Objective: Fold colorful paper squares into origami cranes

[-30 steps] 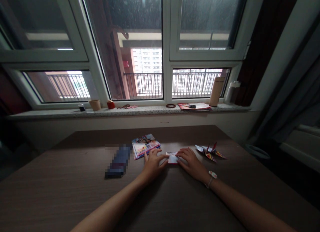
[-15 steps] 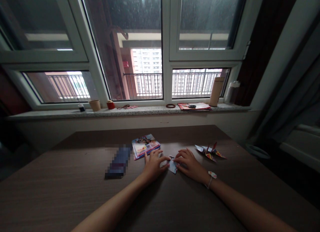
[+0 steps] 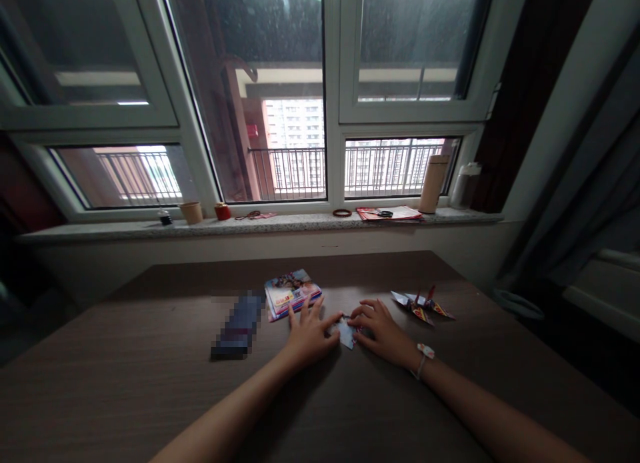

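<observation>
A small piece of folded paper [image 3: 347, 334], pale with coloured patches, lies on the table between my hands. The thumb and index finger of my left hand [image 3: 309, 333] hold its left side, while the other fingers stretch forward, close to a stack of printed paper sheets [image 3: 290, 288]. At the paper's right side, my right hand [image 3: 379, 328] keeps its thumb and index finger on the edge, the rest of the fingers bent. Part of the paper is hidden under the fingertips. To the right stand folded paper cranes [image 3: 419, 308] with red and yellow print.
A dark, pixelated flat object [image 3: 237, 326] lies left on the brown table [image 3: 125, 370]. Along the windowsill [image 3: 295, 223] are a paper cup [image 3: 191, 212], a red spool [image 3: 223, 211], a beaded bracelet [image 3: 342, 213], scissors [image 3: 384, 214] on printed sheets, a tan bottle [image 3: 433, 184] and a clear bottle [image 3: 465, 186].
My left hand's fingers have spread a little wider and its thumb has slid slightly down the paper. The right hand stays nearly in place. The whole view has shifted slightly.
</observation>
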{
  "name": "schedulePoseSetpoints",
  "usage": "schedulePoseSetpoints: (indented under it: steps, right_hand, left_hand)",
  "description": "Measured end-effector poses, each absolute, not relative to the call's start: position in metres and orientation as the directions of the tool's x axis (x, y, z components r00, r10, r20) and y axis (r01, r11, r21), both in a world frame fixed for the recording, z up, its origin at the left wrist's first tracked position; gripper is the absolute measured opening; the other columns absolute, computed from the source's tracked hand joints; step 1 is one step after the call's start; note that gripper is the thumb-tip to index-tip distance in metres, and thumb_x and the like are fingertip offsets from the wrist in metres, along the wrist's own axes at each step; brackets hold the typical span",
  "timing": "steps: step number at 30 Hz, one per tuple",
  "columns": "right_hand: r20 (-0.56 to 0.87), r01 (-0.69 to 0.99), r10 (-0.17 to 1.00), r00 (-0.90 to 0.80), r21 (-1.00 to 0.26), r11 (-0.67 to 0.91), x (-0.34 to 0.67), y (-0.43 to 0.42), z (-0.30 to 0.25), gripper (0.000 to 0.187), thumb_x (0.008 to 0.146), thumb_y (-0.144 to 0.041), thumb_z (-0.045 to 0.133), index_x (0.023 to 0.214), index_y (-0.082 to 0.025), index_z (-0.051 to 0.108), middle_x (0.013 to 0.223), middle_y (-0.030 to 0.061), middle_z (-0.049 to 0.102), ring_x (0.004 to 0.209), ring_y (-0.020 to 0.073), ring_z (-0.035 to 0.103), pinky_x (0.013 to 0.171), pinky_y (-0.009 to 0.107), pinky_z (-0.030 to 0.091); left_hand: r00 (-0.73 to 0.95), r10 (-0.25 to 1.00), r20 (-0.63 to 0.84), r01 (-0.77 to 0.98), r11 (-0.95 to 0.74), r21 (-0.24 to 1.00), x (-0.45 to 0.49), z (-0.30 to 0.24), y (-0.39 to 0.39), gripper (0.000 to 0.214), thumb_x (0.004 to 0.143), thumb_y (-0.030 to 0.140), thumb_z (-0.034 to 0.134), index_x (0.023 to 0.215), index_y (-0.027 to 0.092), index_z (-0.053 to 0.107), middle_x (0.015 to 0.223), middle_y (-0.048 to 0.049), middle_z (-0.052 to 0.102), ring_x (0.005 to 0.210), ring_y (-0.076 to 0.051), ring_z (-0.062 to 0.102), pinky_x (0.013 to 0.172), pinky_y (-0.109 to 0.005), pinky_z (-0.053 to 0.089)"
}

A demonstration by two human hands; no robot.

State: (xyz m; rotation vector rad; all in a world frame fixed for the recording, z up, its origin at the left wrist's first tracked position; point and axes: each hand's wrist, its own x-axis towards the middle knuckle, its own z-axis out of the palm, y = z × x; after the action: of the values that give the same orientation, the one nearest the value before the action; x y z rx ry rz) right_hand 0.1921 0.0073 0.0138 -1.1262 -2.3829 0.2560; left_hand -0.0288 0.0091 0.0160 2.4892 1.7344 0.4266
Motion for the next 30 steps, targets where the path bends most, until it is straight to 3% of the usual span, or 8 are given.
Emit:
schedulePoseSetpoints:
  steps: [6, 12, 20, 25, 30]
  right_hand:
    - [0.337, 0.686, 0.78, -0.528, -0.373, 0.625, 0.191, 0.006, 0.015, 0.026, 0.088, -0.035, 0.057, 0.113, -0.032, 0.065, 0.121, 0.0039, 0.06, 0.129, 0.0275, 0.037, 0.114, 0.056, 0.017]
    - [0.252, 0.768, 0.829, -0.499, -0.313, 0.558, 0.189, 0.009, 0.007, 0.046, 0.089, -0.038, 0.053, 0.135, -0.039, 0.049, 0.142, 0.0077, 0.044, 0.137, 0.033, 0.027, 0.111, 0.065, 0.011]
    - [0.179, 0.801, 0.846, -0.502, -0.271, 0.533, 0.188, 0.01, 0.007, 0.051, 0.092, -0.041, 0.048, 0.141, -0.04, 0.039, 0.149, 0.0085, 0.037, 0.142, 0.0331, 0.02, 0.111, 0.067, 0.005]
    - [0.177, 0.808, 0.863, -0.473, -0.304, 0.505, 0.189, 0.009, 0.011, 0.048, 0.089, -0.045, 0.051, 0.137, -0.038, 0.047, 0.147, 0.0089, 0.036, 0.143, 0.0321, 0.017, 0.113, 0.064, 0.006]
    - [0.295, 0.805, 0.859, -0.419, -0.317, 0.502, 0.192, 0.008, 0.014, 0.039, 0.082, -0.048, 0.063, 0.118, -0.035, 0.065, 0.133, 0.0078, 0.048, 0.139, 0.0316, 0.025, 0.115, 0.059, 0.005]
  left_hand:
    - [0.323, 0.926, 0.196, 0.909, -0.361, 0.206, -0.031, 0.018, 0.01, 0.049, 0.081, 0.053, 0.057, 0.13, 0.052, 0.051, 0.151, 0.0005, 0.036, 0.142, -0.043, 0.015, 0.102, -0.076, -0.004]
    - [0.327, 0.933, 0.15, 0.909, -0.354, 0.219, -0.031, 0.021, 0.009, 0.047, 0.084, 0.051, 0.054, 0.131, 0.052, 0.05, 0.153, 0.0003, 0.034, 0.141, -0.043, 0.017, 0.102, -0.076, -0.003]
    - [0.337, 0.933, 0.129, 0.916, -0.356, 0.185, -0.033, 0.019, 0.012, 0.049, 0.084, 0.056, 0.052, 0.133, 0.054, 0.045, 0.155, -0.0006, 0.03, 0.143, -0.043, 0.013, 0.101, -0.077, -0.003]
    - [0.325, 0.932, 0.157, 0.924, -0.349, 0.156, -0.033, 0.016, 0.011, 0.049, 0.085, 0.062, 0.048, 0.133, 0.054, 0.044, 0.158, 0.0024, 0.022, 0.144, -0.043, 0.008, 0.102, -0.076, -0.004]
    - [0.335, 0.923, 0.19, 0.921, -0.363, 0.14, -0.034, 0.013, 0.011, 0.049, 0.085, 0.063, 0.048, 0.133, 0.054, 0.044, 0.158, 0.0022, 0.023, 0.143, -0.044, 0.009, 0.102, -0.075, -0.005]
